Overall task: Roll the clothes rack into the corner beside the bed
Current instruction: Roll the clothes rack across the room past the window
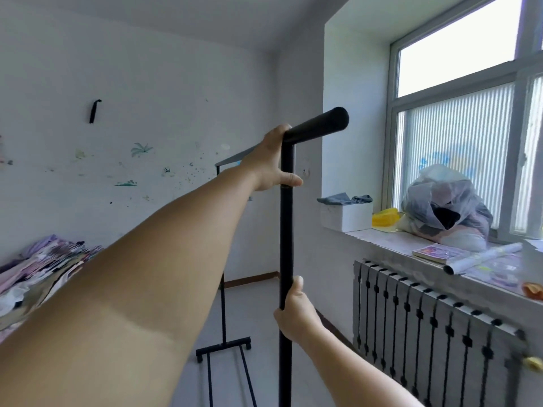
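The black metal clothes rack [286, 230] stands right in front of me, bare of clothes. Its near upright post runs down the middle of the view, and its top bar sticks out toward the window. My left hand [271, 161] is closed around the joint where the top bar meets the post. My right hand [295, 312] grips the same post lower down. The rack's far foot with small casters [224, 346] rests on the grey floor. The bed [44, 274], covered in a patterned sheet, lies at the left edge against the wall.
A radiator [426, 324] runs under the windowsill [390, 245] on the right. The sill holds a white box, a yellow bag, a stuffed plastic bag [443, 207], a book and a rolled paper. The far corner [274, 171] lies beyond the rack.
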Motion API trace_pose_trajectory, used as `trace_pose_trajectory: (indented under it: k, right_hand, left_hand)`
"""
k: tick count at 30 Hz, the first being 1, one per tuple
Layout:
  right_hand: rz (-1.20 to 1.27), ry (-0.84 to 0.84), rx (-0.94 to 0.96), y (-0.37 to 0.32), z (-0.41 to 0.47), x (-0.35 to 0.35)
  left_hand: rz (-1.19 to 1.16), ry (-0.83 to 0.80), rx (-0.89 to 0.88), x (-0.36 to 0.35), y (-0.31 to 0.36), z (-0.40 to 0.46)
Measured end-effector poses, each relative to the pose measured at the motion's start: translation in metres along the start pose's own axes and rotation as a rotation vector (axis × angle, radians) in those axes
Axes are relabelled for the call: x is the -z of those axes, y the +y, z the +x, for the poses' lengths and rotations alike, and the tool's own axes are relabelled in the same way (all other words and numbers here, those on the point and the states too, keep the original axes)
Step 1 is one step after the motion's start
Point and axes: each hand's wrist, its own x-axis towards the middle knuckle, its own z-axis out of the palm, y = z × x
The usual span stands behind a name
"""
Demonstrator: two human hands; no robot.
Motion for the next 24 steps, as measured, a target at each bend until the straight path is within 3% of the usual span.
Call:
trace_pose_trajectory:
  k: [13,24]
  right_hand:
    - [0.029,-0.103,0.13,0.065,0.147,0.049]
    - [0.047,-0.155,0.17,0.087,0.251,0.057]
  left_hand:
    - [0.063,0.039,0.195,-0.098,-0.038,0.109]
    - [0.106,0.081,0.189,-0.149,-0.088,0.177]
